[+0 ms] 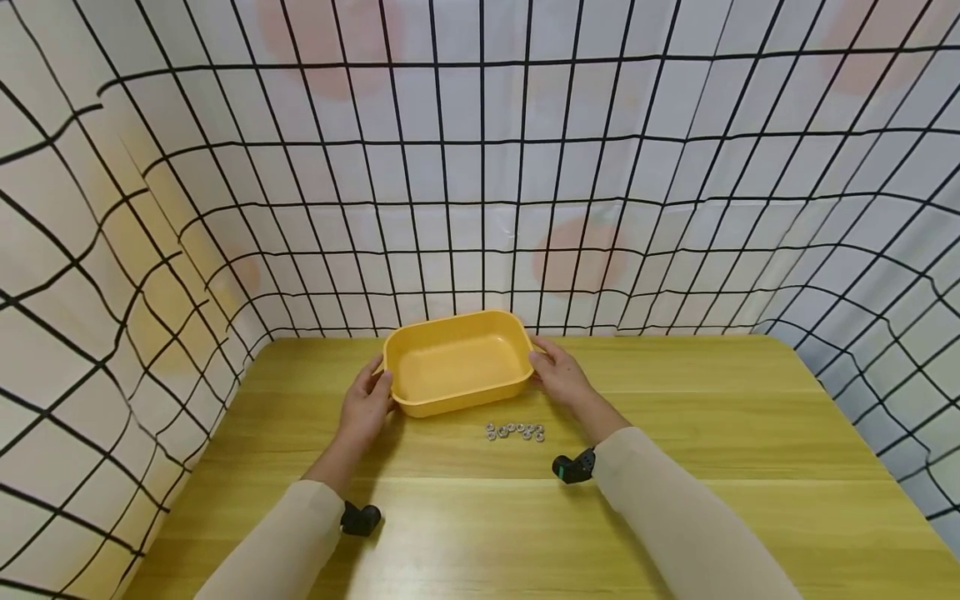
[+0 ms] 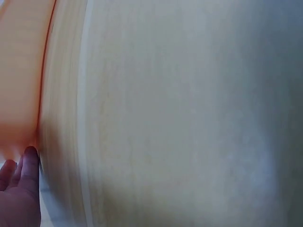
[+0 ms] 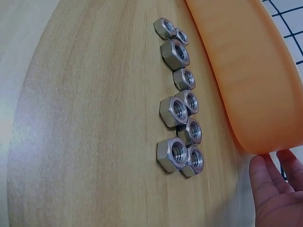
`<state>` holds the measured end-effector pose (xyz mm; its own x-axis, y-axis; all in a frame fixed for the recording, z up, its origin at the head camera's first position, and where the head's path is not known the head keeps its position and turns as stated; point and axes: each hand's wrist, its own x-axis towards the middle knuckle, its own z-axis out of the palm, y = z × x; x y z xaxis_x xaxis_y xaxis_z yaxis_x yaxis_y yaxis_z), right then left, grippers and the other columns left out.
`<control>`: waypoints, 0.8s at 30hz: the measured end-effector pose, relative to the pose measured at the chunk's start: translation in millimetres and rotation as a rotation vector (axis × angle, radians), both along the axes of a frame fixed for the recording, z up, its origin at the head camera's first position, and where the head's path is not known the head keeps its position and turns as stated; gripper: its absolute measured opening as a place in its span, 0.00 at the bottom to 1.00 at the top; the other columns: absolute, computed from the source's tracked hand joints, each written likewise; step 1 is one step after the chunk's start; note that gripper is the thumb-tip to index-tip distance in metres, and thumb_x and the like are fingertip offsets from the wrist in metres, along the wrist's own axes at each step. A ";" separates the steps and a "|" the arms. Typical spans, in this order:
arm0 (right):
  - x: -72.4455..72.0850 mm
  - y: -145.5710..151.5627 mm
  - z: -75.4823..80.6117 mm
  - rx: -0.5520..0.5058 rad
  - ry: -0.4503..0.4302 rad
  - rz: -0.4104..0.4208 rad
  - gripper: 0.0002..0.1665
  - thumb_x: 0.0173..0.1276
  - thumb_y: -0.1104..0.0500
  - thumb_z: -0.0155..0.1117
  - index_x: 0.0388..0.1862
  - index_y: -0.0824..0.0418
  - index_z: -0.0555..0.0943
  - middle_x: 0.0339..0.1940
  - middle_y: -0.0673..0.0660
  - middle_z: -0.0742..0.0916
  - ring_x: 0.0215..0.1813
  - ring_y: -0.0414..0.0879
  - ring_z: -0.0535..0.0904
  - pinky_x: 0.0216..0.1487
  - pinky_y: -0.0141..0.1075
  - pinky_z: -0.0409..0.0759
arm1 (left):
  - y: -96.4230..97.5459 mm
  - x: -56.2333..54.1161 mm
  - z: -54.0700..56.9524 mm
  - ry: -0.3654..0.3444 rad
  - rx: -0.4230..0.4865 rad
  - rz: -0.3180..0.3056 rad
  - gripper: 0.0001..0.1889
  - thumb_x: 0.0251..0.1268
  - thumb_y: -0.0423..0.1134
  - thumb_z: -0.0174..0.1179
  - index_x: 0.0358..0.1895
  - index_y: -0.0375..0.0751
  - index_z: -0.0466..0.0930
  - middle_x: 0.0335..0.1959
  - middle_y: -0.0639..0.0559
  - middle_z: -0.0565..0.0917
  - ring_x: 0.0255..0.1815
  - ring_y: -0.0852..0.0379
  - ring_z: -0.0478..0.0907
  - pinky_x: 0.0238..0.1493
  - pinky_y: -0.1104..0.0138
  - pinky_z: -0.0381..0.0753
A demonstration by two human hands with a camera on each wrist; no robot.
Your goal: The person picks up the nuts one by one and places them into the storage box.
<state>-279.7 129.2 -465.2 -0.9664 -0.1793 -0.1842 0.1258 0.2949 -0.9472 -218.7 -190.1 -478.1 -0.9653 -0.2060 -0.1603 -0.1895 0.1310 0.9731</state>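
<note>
A yellow plastic basin (image 1: pixel 457 367) with rounded corners sits near the back of the wooden table, its inside bare. My left hand (image 1: pixel 366 407) holds its left end, thumb toward the near corner. At the opposite end, my right hand (image 1: pixel 561 377) holds the basin, with the thumb by the rim and some fingers hidden beyond it. In the right wrist view, fingertips (image 3: pixel 258 163) touch the basin's end wall. Several metal hex nuts (image 3: pixel 177 109) lie in a loose double row on the table, just in front of the basin and apart from both hands.
The wooden table (image 1: pixel 465 533) reaches back to a white curtain covered by a black grid net (image 1: pixel 480 175). The net also runs along both sides. A black wrist camera (image 1: pixel 573 467) sits on the right cuff, another (image 1: pixel 362 519) on the left.
</note>
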 end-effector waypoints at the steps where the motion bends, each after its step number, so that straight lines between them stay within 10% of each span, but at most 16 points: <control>1: 0.1 0.0 0.0 -0.012 -0.003 -0.003 0.32 0.86 0.53 0.44 0.84 0.54 0.55 0.77 0.65 0.73 0.72 0.60 0.76 0.69 0.49 0.78 | 0.6 -0.3 -0.1 0.001 0.017 -0.001 0.28 0.84 0.46 0.46 0.82 0.52 0.56 0.77 0.35 0.66 0.70 0.39 0.75 0.66 0.54 0.80; 24: 8.8 6.2 6.1 -0.052 0.013 -0.028 0.31 0.86 0.55 0.45 0.83 0.56 0.57 0.77 0.66 0.72 0.72 0.62 0.76 0.67 0.47 0.79 | 6.8 -7.0 9.4 -0.053 -0.025 0.015 0.27 0.84 0.50 0.44 0.82 0.59 0.57 0.78 0.40 0.66 0.72 0.42 0.74 0.67 0.53 0.78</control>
<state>-270.9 135.4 -459.1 -0.9734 -0.1610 -0.1630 0.1213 0.2414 -0.9628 -225.7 -183.3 -468.7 -0.9523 -0.2249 -0.2062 -0.2433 0.1518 0.9580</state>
